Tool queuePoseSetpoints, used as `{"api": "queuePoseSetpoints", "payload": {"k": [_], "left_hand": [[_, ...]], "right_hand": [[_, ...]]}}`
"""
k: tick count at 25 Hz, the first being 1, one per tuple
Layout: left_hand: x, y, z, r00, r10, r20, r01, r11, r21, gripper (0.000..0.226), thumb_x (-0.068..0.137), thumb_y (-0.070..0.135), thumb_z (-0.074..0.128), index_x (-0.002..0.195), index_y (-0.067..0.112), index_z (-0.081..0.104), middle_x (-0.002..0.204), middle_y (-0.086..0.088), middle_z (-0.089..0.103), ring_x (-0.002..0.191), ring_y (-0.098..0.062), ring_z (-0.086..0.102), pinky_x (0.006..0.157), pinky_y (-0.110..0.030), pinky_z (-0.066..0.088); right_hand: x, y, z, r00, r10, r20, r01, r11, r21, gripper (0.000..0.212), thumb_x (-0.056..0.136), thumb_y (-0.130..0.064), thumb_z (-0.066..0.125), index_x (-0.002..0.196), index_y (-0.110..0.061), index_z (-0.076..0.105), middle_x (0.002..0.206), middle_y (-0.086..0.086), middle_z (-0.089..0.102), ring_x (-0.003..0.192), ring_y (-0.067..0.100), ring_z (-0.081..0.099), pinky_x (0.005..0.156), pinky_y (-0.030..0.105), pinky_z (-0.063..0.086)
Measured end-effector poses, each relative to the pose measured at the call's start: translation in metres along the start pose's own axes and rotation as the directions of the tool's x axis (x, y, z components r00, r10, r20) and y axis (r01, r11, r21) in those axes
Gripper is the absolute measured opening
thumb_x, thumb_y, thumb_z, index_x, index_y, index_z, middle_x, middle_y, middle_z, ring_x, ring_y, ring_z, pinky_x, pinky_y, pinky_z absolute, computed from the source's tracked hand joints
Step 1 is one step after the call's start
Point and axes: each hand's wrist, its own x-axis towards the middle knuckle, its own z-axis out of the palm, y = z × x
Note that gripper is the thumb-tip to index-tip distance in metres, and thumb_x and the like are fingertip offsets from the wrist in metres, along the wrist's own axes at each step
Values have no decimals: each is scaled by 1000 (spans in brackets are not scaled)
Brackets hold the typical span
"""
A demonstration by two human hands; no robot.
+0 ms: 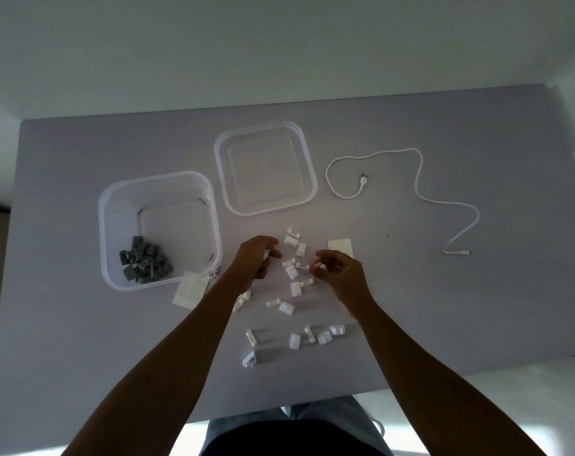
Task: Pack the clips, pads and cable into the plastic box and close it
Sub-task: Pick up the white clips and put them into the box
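Observation:
The clear plastic box (115, 209) stands open at the left of the table, with several grey clips (145, 260) piled in its near corner. Its clear lid (307, 179) lies beside it, further back. Several white clips (294, 287) are scattered in the middle of the table. My left hand (255, 261) holds a white clip in its curled fingers. To the right of it, my right hand (340, 269) pinches a white clip (319, 266) at its fingertips. A white pad (190, 289) lies by the box's near corner, another pad (339, 245) behind my right hand. The white cable (421, 179) snakes at the right.
The grey table's near edge (279, 409) runs just above my lap. Its right edge (572, 192) lies beyond the cable. A pale wall rises behind the table.

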Motion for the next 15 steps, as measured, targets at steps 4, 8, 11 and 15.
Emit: {"api": "queuePoseSetpoints", "payload": {"k": [4, 8, 11, 15], "left_hand": [[-3, -6, -2, 1000, 11, -2, -11, 1000, 18, 23, 92, 11, 43, 100, 11, 65, 83, -7, 69, 49, -12, 34, 47, -21, 23], [-4, -10, -5, 1000, 18, 6, -18, 1000, 6, 20, 91, 10, 43, 93, 13, 62, 81, -6, 66, 47, -12, 34, 45, -19, 22], [-6, -13, -4, 994, 86, 68, -93, 991, 100, 16, 93, 14, 47, 88, 15, 62, 71, -4, 54, 45, -10, 33, 45, -20, 20], [-12, -15, 2, 982, 121, 142, -139, 982, 127, 24, 97, 33, 53, 88, 12, 60, 62, 1, 45, 44, -9, 29, 43, -21, 19]], "right_hand": [[-5, 0, 3, 998, -64, 10, 64, 998, -6, 34, 74, 5, 79, 107, -3, 72, 96, 12, 76, 87, 15, 72, 78, 23, 56], [-8, -5, 8, 995, 93, 27, -97, 952, 291, 24, 87, -2, 70, 110, 2, 66, 102, 19, 74, 96, 27, 73, 83, 33, 60], [-10, -9, 10, 986, 158, 51, -166, 933, 319, 17, 92, -9, 65, 102, 4, 66, 98, 21, 74, 92, 32, 73, 72, 33, 61], [-12, -11, 16, 986, 160, 52, -168, 941, 292, 17, 92, -16, 65, 96, 1, 67, 89, 14, 76, 75, 22, 74, 61, 26, 57]]}}
